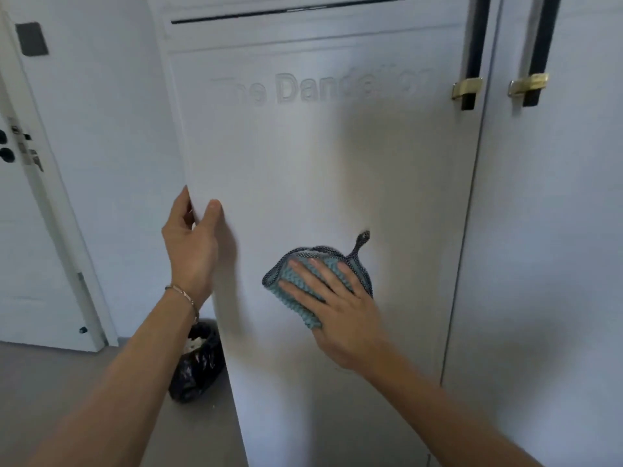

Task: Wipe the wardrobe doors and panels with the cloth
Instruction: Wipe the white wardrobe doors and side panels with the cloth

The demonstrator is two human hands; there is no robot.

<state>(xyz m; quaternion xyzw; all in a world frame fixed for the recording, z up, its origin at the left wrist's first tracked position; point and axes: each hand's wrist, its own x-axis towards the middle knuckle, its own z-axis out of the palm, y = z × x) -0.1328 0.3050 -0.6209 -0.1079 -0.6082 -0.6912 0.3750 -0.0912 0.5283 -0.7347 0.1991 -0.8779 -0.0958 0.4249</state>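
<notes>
Teal knitted cloth with dark patterned edging [305, 291]: soft, light, likely to bunch, best pressed flat under spread fingers, as right hand [340, 311] does on the white wardrobe door [303, 163]; left hand [194, 237] grips its free edge.

Black bin bag [199, 362] on floor, white room door [30, 251] nearby.

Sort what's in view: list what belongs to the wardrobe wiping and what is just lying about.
In the job:
- cloth, pressed flat by the right hand
- wardrobe door, its edge gripped by the left hand

Lying about:
- black bin bag on the floor
- room door at left
</notes>
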